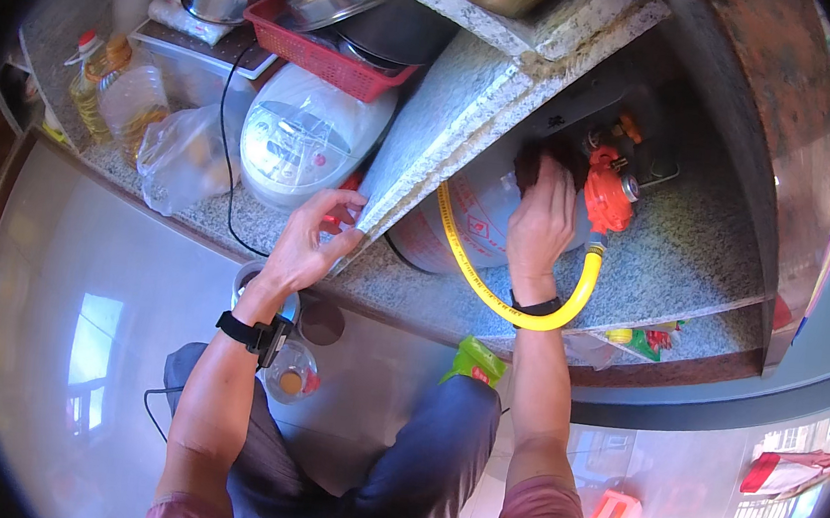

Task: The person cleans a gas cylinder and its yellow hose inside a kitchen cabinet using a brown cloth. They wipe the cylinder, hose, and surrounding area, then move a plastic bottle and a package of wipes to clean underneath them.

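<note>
My right hand presses a dark brown cloth against a grey gas cylinder that bears red writing. The cloth is partly hidden under my fingers. Just right of that hand is a red gas regulator; from it a yellow gas hose loops across my wrist and back to the left. My left hand has its fingers apart, their tips at the front edge of the granite partition. Beside it, in the left compartment, stands a white rice cooker.
A red plastic basket with metal pots sits behind the cooker. Oil bottles and a clear plastic bag stand at left. On the floor between my knees are a clear plastic container and a green packet. A black cord hangs over the shelf edge.
</note>
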